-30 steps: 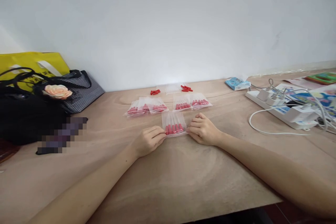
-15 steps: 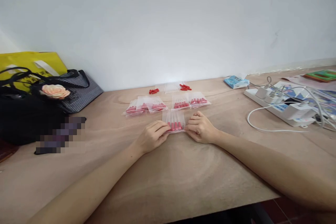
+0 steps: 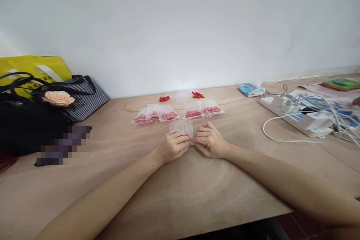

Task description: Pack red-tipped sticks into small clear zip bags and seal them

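A clear plastic zip bag (image 3: 180, 125) with red-ended pieces in it lies on the table in front of me. My left hand (image 3: 174, 145) covers most of its near edge, fingers closed on it, so the red ends are largely hidden. At the near right corner of the same bag, my right hand (image 3: 208, 141) pinches the edge between thumb and fingers. Just beyond my hands are more filled bags: an overlapping group (image 3: 154, 114) on the left, and two bags (image 3: 192, 113), (image 3: 211, 109) on the right.
By the wall lie two small piles of red pieces (image 3: 164, 99), (image 3: 198, 95) with clear bags (image 3: 183, 95) between them. A white power strip (image 3: 292, 116) with cables and a blue packet (image 3: 251, 89) are on the right. Bags (image 3: 84, 97) stand at the left.
My left hand has slid right along the bag's near edge and now covers most of the red ends. My right hand has shifted slightly left, bringing both hands closer together.
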`<state>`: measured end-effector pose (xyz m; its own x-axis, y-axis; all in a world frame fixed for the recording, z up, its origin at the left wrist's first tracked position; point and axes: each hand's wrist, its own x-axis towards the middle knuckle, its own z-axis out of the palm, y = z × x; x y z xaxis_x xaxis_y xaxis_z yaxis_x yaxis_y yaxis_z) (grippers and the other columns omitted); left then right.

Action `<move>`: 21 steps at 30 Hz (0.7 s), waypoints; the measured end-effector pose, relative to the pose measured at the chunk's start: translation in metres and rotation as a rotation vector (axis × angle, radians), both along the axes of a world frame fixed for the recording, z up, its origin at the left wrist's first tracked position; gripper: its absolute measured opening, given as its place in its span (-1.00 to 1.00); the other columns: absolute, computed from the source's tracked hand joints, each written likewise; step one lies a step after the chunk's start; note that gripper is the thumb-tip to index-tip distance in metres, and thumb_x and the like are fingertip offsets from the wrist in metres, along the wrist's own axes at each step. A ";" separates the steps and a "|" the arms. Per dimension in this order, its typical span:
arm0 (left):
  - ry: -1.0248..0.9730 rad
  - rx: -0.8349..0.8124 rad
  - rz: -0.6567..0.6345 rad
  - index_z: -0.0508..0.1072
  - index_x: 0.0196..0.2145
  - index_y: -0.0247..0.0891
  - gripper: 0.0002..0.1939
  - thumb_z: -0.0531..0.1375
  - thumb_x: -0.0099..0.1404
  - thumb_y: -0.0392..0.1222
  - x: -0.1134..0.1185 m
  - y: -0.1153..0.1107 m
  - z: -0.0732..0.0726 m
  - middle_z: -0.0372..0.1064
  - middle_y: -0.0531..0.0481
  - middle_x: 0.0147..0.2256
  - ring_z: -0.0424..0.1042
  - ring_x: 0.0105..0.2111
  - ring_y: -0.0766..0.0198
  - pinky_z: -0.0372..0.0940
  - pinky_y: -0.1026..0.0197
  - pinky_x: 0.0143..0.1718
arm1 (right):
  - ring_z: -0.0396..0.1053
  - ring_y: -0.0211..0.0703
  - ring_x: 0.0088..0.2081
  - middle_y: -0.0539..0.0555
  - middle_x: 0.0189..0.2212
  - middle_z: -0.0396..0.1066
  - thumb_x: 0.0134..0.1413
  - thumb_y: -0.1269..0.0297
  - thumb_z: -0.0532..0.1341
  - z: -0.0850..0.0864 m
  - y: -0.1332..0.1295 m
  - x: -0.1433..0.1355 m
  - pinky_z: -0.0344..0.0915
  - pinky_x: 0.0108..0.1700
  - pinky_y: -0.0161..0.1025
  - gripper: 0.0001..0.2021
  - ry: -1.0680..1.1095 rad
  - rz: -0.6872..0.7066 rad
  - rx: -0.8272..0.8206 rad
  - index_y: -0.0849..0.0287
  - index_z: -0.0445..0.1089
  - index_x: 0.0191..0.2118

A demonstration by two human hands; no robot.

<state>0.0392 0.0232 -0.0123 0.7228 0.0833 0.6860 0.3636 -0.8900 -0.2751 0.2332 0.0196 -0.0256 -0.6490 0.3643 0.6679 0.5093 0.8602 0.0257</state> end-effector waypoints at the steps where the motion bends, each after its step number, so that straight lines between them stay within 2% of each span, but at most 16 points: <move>1: 0.007 0.021 0.003 0.40 -0.41 -0.30 -0.92 0.11 0.19 -0.37 -0.001 -0.001 0.001 0.44 0.00 -0.45 0.40 -0.42 0.32 0.31 0.24 -0.36 | 0.14 -0.29 -0.49 -0.02 -0.62 0.27 0.07 0.39 0.02 0.000 0.000 0.001 -0.08 -0.31 -0.23 -0.79 -0.002 0.002 0.003 0.20 0.34 -0.50; 11: 0.084 0.222 0.057 0.37 -0.40 -0.33 -0.91 0.10 0.20 -0.42 -0.021 -0.007 0.008 0.43 -0.03 -0.45 0.38 -0.44 0.31 0.34 0.20 -0.35 | 0.15 -0.29 -0.49 -0.02 -0.61 0.27 0.07 0.38 0.03 -0.003 0.004 0.007 -0.05 -0.27 -0.22 -0.79 0.029 -0.001 -0.026 0.19 0.34 -0.50; 21: 0.152 0.131 0.157 0.34 -0.36 -0.34 -0.87 0.01 0.26 -0.42 -0.046 -0.006 0.008 0.39 -0.07 -0.40 0.35 -0.39 0.27 0.31 0.17 -0.30 | 0.17 -0.30 -0.48 -0.02 -0.61 0.27 0.09 0.34 0.05 -0.005 0.007 0.012 -0.05 -0.26 -0.23 -0.79 0.035 -0.014 -0.097 0.19 0.34 -0.50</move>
